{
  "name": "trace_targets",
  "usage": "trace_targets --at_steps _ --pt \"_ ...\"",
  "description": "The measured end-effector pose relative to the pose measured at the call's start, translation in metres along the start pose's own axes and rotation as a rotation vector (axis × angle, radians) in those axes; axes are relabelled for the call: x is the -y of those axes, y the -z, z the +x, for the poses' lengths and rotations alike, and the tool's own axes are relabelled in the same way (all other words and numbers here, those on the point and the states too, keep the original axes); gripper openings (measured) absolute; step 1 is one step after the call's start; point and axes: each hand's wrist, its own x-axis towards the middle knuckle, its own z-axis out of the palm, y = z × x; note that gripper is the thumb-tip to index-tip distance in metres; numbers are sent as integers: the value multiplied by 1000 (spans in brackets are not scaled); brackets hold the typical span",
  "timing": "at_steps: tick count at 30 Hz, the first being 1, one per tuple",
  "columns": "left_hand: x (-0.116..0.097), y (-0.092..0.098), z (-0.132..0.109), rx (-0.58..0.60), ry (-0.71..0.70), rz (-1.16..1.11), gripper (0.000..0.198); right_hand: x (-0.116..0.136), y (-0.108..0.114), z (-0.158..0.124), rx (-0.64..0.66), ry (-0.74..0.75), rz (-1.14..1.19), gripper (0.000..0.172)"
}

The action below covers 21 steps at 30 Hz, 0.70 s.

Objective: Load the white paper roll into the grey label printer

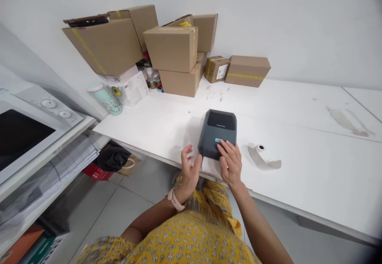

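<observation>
A dark grey label printer (pixel 209 136) sits on the white table, close to its front edge. A strip of white paper (pixel 211 166) sticks out from the printer's near side, between my hands. My right hand (pixel 232 163) rests on the printer's near right part, fingers stretched over its top by a small light-coloured patch. My left hand (pixel 190 170) is just off the near left corner, fingers apart and curved, holding nothing. To the right of the printer lies a small paper roll (pixel 260 148) with a partly unwound, curling tail.
Cardboard boxes (pixel 170 51) are stacked at the back left, and two smaller ones, including a long box (pixel 247 71), stand by the wall. A mint tumbler (pixel 106 100) is at the table's left end. A microwave (pixel 36 121) stands on a shelf at left.
</observation>
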Motion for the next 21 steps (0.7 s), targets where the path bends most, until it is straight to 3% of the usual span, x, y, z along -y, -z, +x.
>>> trace_targets --at_steps 4,6,8,11,13,21 --pt "-41 -21 41 -36 -502 73 43 1 -4 -4 -41 -36 8 48" --pt "-59 -37 66 71 -688 118 43 1 -6 -4 -55 -40 12 48" --pt "-71 -52 84 250 -784 157 46 0 -7 -4 -65 -34 19 48" --pt "-78 -67 95 481 -812 218 53 -2 -9 -5 -95 -15 19 48" --pt "-79 -71 95 566 -819 272 56 -4 -11 -6 -119 -12 14 48" --pt "-80 -73 92 648 -706 370 59 -7 -20 -15 -163 -45 15 51"
